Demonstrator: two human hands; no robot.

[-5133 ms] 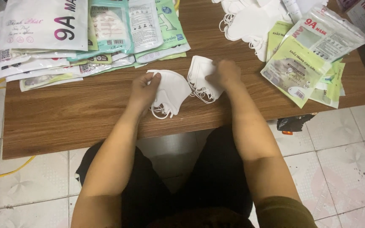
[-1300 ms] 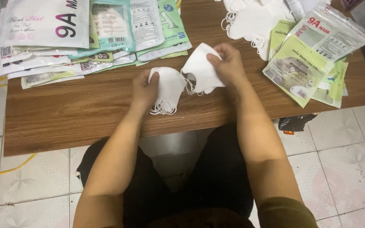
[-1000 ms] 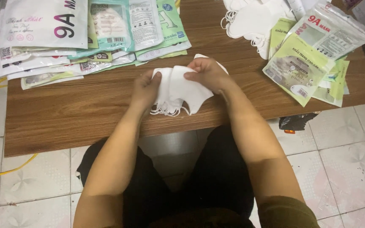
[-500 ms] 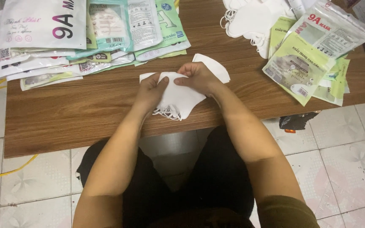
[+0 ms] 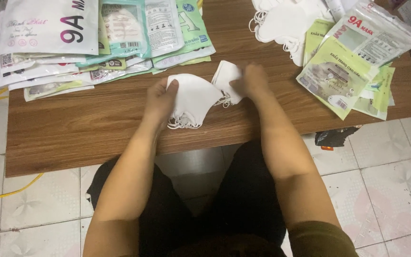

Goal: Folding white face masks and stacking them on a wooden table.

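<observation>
Left hand (image 5: 160, 97) pinches stacked white masks (image 5: 193, 97) at table (image 5: 86, 128) front edge; right hand (image 5: 253, 82) grips single mask (image 5: 225, 78) just beside. Prob. light, soft, floppy; hold by edge.

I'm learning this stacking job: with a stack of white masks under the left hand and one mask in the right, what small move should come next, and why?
Probably bring the single mask in the right hand over and lay it on the stack of white masks that the left hand steadies on the wooden table. The two lie close, edges nearly touching, and the stack is already aligned.
</observation>
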